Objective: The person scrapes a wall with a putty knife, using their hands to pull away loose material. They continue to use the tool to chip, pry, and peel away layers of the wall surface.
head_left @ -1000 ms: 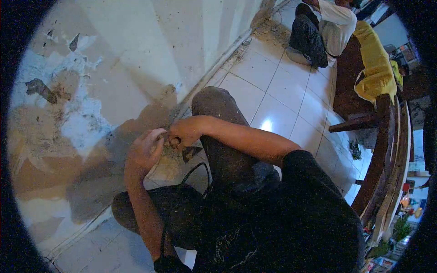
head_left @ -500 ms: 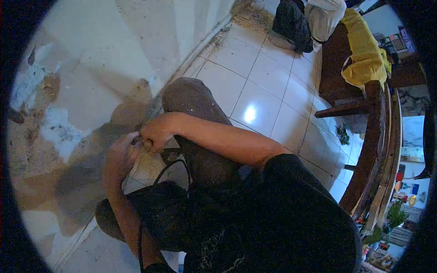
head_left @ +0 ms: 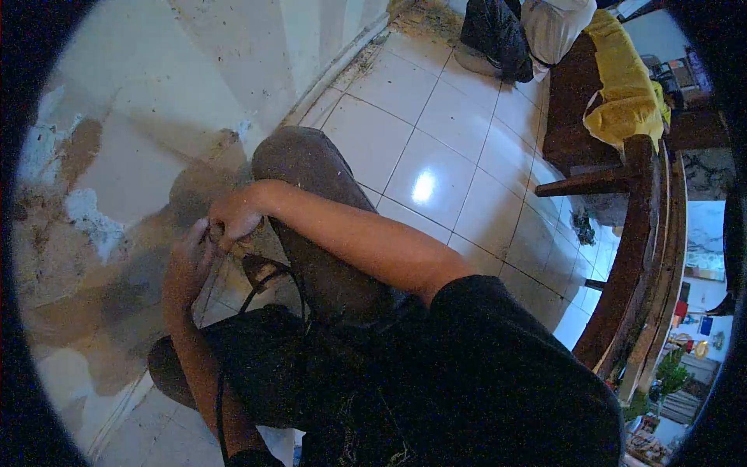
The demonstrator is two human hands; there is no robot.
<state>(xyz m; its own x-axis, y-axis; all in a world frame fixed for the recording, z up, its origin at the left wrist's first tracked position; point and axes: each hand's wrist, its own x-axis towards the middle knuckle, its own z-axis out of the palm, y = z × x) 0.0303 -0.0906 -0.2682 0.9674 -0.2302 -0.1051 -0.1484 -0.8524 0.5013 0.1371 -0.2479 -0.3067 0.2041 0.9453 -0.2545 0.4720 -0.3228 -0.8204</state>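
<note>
I squat on a tiled floor close to a wall with peeled paint [head_left: 85, 218]. My right hand [head_left: 233, 214] is closed around the handle of a scraper, and its dark triangular blade [head_left: 257, 269] points down between my knees. My left hand [head_left: 187, 261] meets the right hand at the handle's end, fingers curled against it. Both hands are low, near the foot of the wall beside my right knee [head_left: 299, 159]. The handle itself is mostly hidden inside the fists.
A black cord [head_left: 268, 280] loops over my lap. A white skirting strip [head_left: 334, 70] runs along the wall. Another person sits on the floor at the top [head_left: 529, 31]. A dark wooden bench [head_left: 622, 233] with a yellow cloth [head_left: 622, 86] stands to the right.
The view has swung so my hands sit lower left in the picture. Both hands stay together on the scraper, with the blade still hanging below them.
</note>
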